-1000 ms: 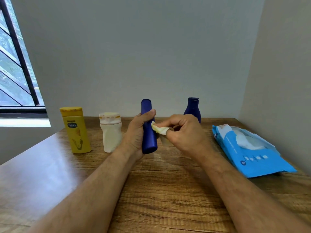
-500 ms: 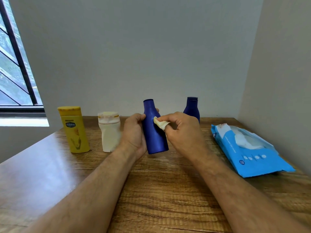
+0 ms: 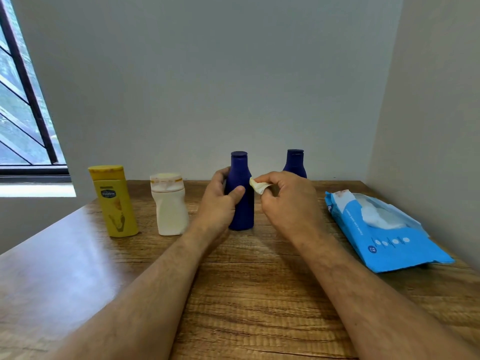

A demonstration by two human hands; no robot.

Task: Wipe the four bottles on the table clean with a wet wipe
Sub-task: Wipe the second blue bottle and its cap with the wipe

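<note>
Now, near blue bottle [image 3: 240,193]: upright on the wooden table [image 3: 249,294], base seemingly touching it.
Left hand [image 3: 218,201]: fingers curled behind the bottle, thumb across its front.
Right hand [image 3: 288,201]: thumb and forefinger pinch a crumpled wet wipe [image 3: 257,187] just beside the bottle's shoulder; touching or not, I cannot tell.
Row: yellow Vaseline bottle [image 3: 115,201], white bottle [image 3: 170,205], far blue bottle [image 3: 295,163].
Right side: blue wipes pack [image 3: 376,229], lying flat.

Four bottles stand on the table [image 3: 78,281]: labelled bottle [image 3: 115,203] leftmost, squat bottle [image 3: 170,206] beside it, held bottle [image 3: 240,203] centre, rear bottle [image 3: 294,163] behind-right. Wipes pack [image 3: 381,235] lies far right.
</note>
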